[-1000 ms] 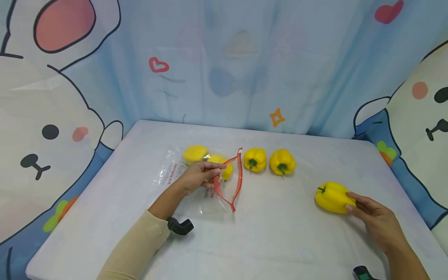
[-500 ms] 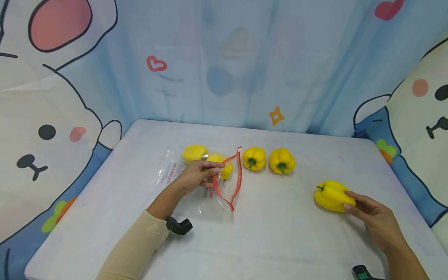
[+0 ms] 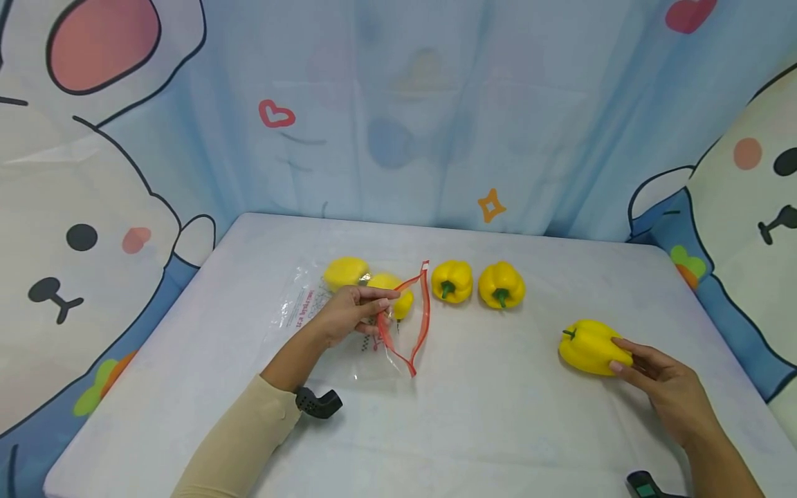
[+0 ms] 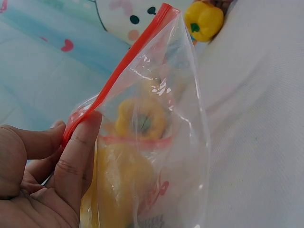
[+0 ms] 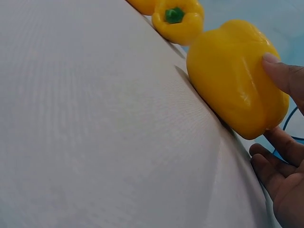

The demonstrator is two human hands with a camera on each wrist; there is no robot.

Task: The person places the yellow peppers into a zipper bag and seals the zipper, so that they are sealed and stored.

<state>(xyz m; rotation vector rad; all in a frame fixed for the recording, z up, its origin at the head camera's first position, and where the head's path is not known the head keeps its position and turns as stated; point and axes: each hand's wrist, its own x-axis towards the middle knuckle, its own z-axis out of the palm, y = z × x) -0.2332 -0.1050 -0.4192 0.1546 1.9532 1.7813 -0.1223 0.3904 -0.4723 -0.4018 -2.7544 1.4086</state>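
Observation:
My left hand pinches the red zip edge of a clear zip-lock bag between thumb and fingers, and the bag's mouth gapes toward the right. Smooth yellow things show inside the bag; the plastic and my hand partly hide them, so their kind is unclear. At the right, a yellow bell pepper lies on its side, its green stem pointing left. My right hand holds its near end, thumb on one side and fingers on the other. In the right wrist view this pepper appears resting on or barely above the cloth.
Two more yellow bell peppers, one nearer the bag and one to its right, stand beyond the bag's mouth. A white cloth covers the table. A blue curtain with cartoon prints hangs behind the table's back edge.

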